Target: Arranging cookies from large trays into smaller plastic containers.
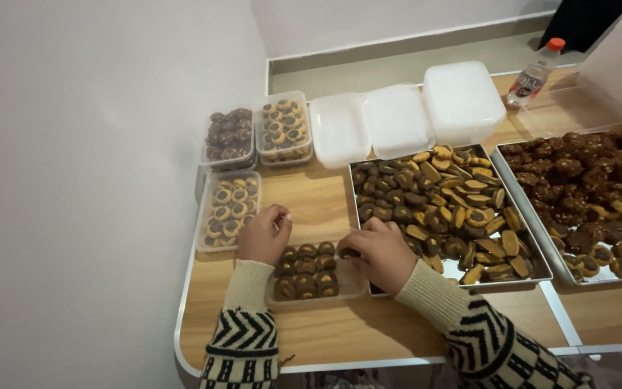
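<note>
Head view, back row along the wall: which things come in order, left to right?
Clear tub of dark cookies → clear tub of yellow-and-brown cookies → first white lidded box → second white lidded box → taller white lidded box → plastic bottle with a red cap.

Head view, steeply down, close
</note>
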